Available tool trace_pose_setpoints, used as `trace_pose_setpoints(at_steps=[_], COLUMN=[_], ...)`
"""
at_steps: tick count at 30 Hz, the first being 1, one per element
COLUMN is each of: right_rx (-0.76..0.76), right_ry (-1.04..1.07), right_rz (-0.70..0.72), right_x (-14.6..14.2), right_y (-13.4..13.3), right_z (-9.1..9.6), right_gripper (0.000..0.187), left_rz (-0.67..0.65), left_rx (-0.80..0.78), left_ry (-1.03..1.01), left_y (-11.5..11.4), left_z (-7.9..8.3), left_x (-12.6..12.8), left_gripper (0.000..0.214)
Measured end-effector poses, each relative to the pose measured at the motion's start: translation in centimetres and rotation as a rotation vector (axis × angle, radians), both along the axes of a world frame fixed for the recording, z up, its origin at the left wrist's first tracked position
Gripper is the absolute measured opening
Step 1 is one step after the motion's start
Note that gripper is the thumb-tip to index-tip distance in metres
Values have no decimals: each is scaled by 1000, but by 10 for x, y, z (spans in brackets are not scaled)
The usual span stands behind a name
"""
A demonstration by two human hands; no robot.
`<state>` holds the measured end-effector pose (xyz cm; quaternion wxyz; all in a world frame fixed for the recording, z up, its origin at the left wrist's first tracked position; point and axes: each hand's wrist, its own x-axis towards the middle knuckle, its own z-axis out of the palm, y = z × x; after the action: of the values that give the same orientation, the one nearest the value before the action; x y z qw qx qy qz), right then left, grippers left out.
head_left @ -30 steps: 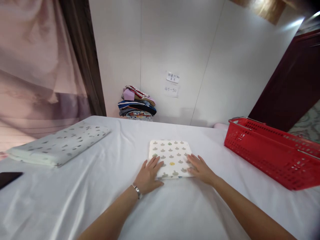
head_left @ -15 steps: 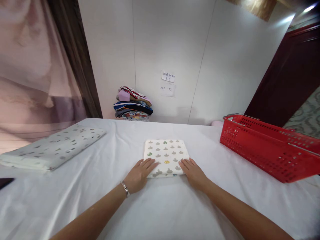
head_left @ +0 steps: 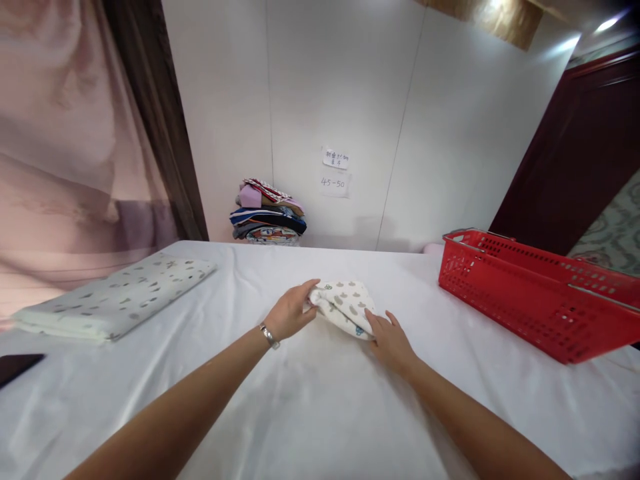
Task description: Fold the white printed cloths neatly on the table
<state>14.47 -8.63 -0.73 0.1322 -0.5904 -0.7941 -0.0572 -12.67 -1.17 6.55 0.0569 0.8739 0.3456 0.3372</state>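
A small folded white cloth (head_left: 345, 301) printed with little grey shapes lies at the middle of the white-covered table (head_left: 320, 400). My left hand (head_left: 290, 312), with a metal bracelet on the wrist, is closed on the cloth's near left edge and holds it raised off the table. My right hand (head_left: 387, 339) grips the near right corner, fingers curled over the fabric. The cloth's near side is tilted up and rumpled between the two hands.
A red plastic basket (head_left: 535, 297) stands at the right. A larger folded grey-patterned cloth (head_left: 115, 297) lies at the left, with a dark phone (head_left: 17, 367) at the left edge. A stack of coloured clothes (head_left: 267, 215) sits by the far wall under paper notes (head_left: 334, 172).
Both hands lay flat on the folded cloth's near edge; now they have closed on it and lifted that edge, the left hand moving up and forward.
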Motion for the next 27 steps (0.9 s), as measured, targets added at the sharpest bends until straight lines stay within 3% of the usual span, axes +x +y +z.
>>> trace_pose_setpoints(at_steps=[3,6,11,14,17,20,24,27], right_rx=[84,114,-82,-279,-439,-541,-565,-622], right_ry=[104,323,819,1126,1357,1495,1453,1407], right_rz=[3,-8,48,158,216,156,-200,-363], right_x=[11,17,10,1,-8,-13,-5,6], right_y=[-2,-13,-33,-33,-20,3,37,51], right_z=[19,54,112,120,104,71,22,-1], right_gripper=[68,65,68,74,76,72,72,70], left_rz=[40,99,129,113,91,100,227,254], left_rx=[-57,-65,14,-22,-109,-181,-309,-366], left_ry=[-76,-201,-329,-223,-42,123,191,196], left_y=[-1,-3,1,18,51,96,143,152], left_z=[22,49,103,133,147,132,73,30], left_x=[5,5,-1,-1,13,42,76,73], left_gripper=[53,51,52,55,57,57,54,52])
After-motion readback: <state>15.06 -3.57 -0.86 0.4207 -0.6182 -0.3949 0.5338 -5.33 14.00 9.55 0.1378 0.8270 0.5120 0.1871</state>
